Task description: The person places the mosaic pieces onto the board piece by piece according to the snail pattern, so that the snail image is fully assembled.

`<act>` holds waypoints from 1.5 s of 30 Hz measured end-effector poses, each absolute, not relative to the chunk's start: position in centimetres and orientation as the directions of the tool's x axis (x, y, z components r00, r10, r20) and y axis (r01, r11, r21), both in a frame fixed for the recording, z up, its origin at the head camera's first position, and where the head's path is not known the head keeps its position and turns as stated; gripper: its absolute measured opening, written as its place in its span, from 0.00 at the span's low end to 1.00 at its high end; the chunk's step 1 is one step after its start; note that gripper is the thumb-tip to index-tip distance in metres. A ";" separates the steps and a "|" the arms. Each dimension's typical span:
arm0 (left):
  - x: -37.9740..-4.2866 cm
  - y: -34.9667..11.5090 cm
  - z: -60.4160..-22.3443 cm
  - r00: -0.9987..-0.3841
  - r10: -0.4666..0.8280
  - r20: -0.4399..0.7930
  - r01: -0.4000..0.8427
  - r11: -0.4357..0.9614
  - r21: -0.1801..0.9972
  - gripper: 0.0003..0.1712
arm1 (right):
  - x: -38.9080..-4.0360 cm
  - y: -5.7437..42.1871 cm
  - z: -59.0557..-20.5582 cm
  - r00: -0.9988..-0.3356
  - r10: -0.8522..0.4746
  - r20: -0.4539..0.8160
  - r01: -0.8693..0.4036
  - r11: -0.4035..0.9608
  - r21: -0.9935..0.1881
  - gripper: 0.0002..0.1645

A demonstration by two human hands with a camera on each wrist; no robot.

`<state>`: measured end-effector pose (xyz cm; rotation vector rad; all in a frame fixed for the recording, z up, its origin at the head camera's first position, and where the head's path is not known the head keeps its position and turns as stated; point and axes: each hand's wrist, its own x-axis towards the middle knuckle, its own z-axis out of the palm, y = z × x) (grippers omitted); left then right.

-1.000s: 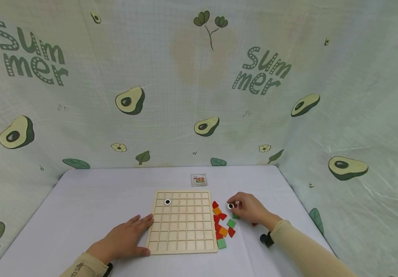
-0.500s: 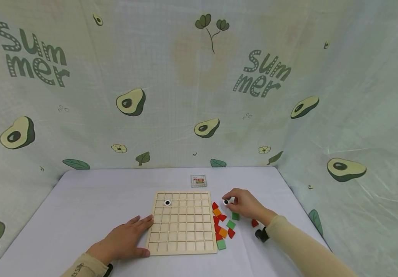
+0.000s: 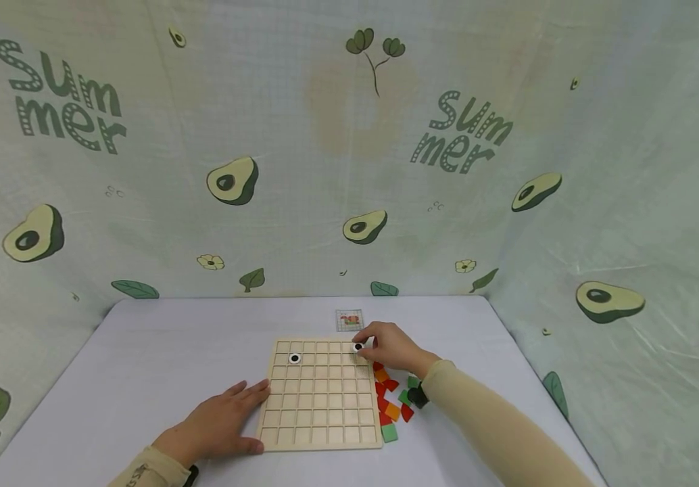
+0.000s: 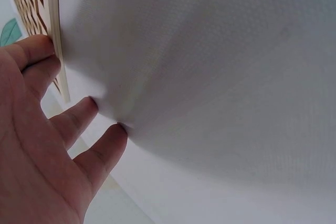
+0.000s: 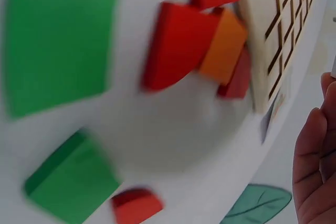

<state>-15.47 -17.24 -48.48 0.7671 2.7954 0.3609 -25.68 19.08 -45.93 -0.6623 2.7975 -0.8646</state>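
At the far right corner of the wooden grid board (image 3: 322, 404), a white tile with a black dot (image 3: 358, 347) is pinched in the fingertips of the right hand (image 3: 393, 346). The board's left edge is touched by the left hand (image 3: 218, 421), fingers spread. Another dotted tile (image 3: 295, 358) is set near the far left corner, coloured pieces (image 3: 392, 411) scattered along the right edge.

Soft, even light fills the head view. Wrist views show the white fabric tablecloth (image 4: 210, 77) shadowed, the large green square block (image 5: 60, 48) blurred.
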 end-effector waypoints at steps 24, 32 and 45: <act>-15.4 -17.1 -48.7 -0.838 0.524 -0.154 0.471 0.835 0.284 0.56 | -27.6 10.2 -49.4 -0.834 -0.552 0.019 -0.486 0.719 -0.497 0.12; -15.4 -17.2 -48.7 -0.839 0.520 -0.158 0.467 0.838 0.282 0.56 | -27.5 9.9 -49.5 -0.830 -0.556 0.039 -0.502 0.715 -0.487 0.15; -15.5 -17.4 -48.7 -0.835 0.530 -0.148 0.478 0.832 0.281 0.56 | -27.4 9.6 -48.9 -0.824 -0.565 0.028 -0.505 0.712 -0.488 0.16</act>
